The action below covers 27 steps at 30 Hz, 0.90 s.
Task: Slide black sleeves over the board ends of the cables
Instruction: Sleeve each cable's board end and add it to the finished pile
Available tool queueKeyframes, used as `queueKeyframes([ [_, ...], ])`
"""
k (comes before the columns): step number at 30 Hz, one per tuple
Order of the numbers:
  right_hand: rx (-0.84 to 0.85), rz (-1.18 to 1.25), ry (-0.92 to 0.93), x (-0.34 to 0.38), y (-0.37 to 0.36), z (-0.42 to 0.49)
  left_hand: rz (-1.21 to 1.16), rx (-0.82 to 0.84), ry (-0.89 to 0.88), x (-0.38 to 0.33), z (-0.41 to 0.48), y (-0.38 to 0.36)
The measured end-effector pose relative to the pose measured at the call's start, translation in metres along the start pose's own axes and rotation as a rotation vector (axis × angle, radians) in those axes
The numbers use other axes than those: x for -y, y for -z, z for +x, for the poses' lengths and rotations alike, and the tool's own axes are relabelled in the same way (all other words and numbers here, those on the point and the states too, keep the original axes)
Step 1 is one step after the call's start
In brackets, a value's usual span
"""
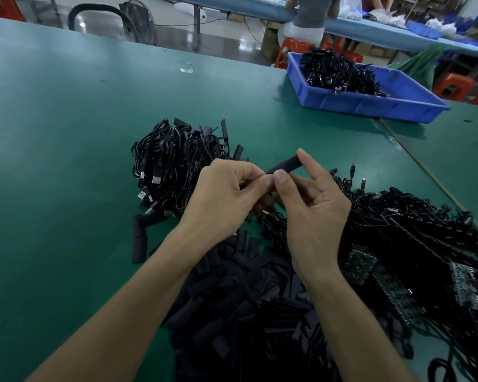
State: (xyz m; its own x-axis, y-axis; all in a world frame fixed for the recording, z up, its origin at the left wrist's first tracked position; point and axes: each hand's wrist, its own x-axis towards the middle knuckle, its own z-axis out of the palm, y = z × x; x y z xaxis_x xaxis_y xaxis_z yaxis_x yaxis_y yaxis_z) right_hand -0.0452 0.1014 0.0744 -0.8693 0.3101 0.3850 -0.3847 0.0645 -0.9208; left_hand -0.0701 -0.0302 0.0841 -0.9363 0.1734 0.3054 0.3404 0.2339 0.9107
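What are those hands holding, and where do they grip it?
A black sleeve: the right hand holds it, forefinger at its far end, thumb at its near end; the left hand pinches that near end.

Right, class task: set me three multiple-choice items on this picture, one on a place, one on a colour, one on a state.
1. Where is the bin?
A. at the far right of the table
B. at the near left
C. on the floor

2. What colour is the table?
A. red
B. green
C. white

3. How is the sleeve at the fingertips?
A. lying in the bin
B. flat under a palm
C. pinched up off the table

Answers: 1 A, the bin sits by the far right edge. 2 B, the top is green all over. 3 C, the left hand and the right hand pinch the sleeve in the air.
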Motion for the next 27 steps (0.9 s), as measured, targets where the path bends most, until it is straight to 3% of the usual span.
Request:
queueKeyframes([
  [8, 0.030, 0.146, -0.036, 0.005, -0.003, -0.002, -0.029, 0.035, -0.004, -0.002, 0.001, 0.004],
  [12, 0.093, 0.073, 0.027, 0.016, -0.008, 0.004, -0.074, 0.036, -0.022, -0.005, -0.004, -0.007],
  [19, 0.018, -0.026, 0.042, 0.019, 0.004, 0.015, -0.027, -0.021, -0.009, -0.006, -0.003, -0.008],
  [24, -0.081, 0.032, -0.018, 0.016, 0.019, 0.024, 0.095, 0.159, 0.056, -0.002, -0.001, 0.000],
  [27, -0.020, -0.045, -0.045, 0.018, 0.033, 0.029, 0.107, 0.100, 0.047, -0.001, -0.001, 0.004],
])
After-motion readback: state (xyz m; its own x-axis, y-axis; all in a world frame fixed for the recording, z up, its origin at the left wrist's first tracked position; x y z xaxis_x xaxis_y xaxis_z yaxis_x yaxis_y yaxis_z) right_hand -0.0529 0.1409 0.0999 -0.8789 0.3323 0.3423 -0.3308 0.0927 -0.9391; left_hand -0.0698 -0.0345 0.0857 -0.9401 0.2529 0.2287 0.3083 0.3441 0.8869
